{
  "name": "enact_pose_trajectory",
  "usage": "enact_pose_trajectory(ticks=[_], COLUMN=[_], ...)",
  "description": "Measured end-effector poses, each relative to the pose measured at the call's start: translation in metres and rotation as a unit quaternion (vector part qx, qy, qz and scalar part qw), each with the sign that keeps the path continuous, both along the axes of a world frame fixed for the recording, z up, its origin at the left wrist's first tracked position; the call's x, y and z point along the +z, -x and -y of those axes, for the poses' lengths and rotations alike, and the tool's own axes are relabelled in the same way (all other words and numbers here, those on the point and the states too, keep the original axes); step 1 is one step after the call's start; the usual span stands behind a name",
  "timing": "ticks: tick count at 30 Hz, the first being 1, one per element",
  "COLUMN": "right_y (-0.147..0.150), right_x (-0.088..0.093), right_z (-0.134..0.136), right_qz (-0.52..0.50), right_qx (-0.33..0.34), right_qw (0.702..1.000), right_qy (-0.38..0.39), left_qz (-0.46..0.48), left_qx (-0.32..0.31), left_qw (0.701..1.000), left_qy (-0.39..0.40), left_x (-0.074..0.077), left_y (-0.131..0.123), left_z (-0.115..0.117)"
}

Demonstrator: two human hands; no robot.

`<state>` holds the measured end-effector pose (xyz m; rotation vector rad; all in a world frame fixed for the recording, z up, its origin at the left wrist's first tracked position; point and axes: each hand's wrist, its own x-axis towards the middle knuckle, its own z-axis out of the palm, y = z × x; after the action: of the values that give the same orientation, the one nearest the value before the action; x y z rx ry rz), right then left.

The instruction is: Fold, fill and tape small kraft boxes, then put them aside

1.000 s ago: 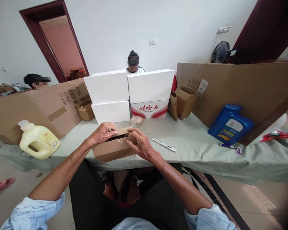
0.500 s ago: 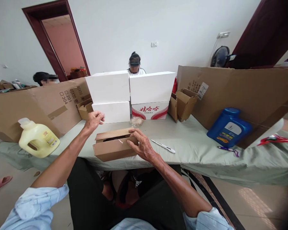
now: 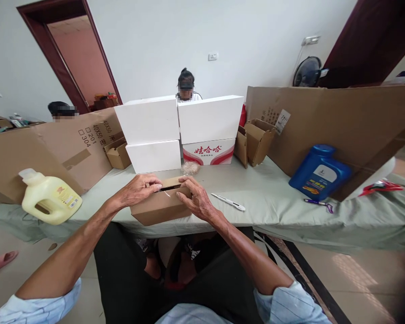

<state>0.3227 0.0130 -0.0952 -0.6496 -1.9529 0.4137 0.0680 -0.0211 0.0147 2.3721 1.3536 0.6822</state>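
Observation:
A small brown cardboard box (image 3: 158, 208) lies at the near edge of the table (image 3: 263, 193), right in front of me. My left hand (image 3: 138, 189) rests on its top left, fingers curled over the lid flap. My right hand (image 3: 197, 200) grips the box's right end, fingers pressed on the top flap. A strip of clear tape glints on the lid between the two hands. What lies inside the box is hidden.
A white pen (image 3: 228, 202) lies right of the box. A yellow jug (image 3: 47, 198) lies at the left, a blue jug (image 3: 319, 173) at the right. White boxes (image 3: 180, 121) and open brown cartons (image 3: 256, 139) stand behind. Cardboard sheets (image 3: 351, 121) wall both sides. Two people sit beyond.
My left hand had lifted off toward the white boxes half a second ago, leaving the lid flap raised; now it is back on the box and the flap is pressed down.

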Motion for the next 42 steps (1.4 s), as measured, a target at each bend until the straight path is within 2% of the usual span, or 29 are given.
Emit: enact_pose_trajectory(ticks=[5,11,16,20,25,28,33,38,40,42], right_y=[0.001,0.000,0.002,0.004,0.004,0.004,0.005,0.005,0.005,0.006], right_x=[0.000,0.003,0.003,0.002,0.002,0.003,0.004,0.004,0.003,0.002], right_z=[0.000,-0.001,-0.007,-0.008,-0.008,-0.008,-0.009,-0.012,-0.013,-0.013], right_qz=[-0.002,0.010,0.019,0.023,0.025,0.026,0.037,0.037,0.039,0.039], right_qx=[-0.003,-0.015,-0.025,-0.031,-0.036,-0.040,-0.047,-0.047,-0.044,-0.043], right_qw=[1.000,1.000,0.999,0.999,0.999,0.999,0.998,0.998,0.998,0.998], right_qy=[0.003,-0.001,0.007,0.010,0.010,0.010,0.020,0.019,0.018,0.016], left_qz=[0.056,0.107,0.070,-0.001,-0.040,-0.058,-0.097,-0.161,-0.164,-0.133], left_qx=[0.035,0.086,0.087,0.069,0.071,0.081,0.085,0.074,0.066,0.052], left_qw=[0.998,0.990,0.993,0.997,0.995,0.988,0.967,0.927,0.926,0.939], left_qy=[0.006,0.031,0.032,-0.019,-0.056,-0.114,-0.220,-0.331,-0.335,-0.311], left_x=[0.005,-0.005,-0.014,-0.018,-0.023,-0.029,-0.042,-0.052,-0.054,-0.054], left_y=[0.003,0.004,0.003,0.000,-0.003,-0.006,-0.010,-0.014,-0.015,-0.017], left_z=[0.003,0.006,0.010,0.010,0.006,0.007,0.010,0.010,0.009,0.009])
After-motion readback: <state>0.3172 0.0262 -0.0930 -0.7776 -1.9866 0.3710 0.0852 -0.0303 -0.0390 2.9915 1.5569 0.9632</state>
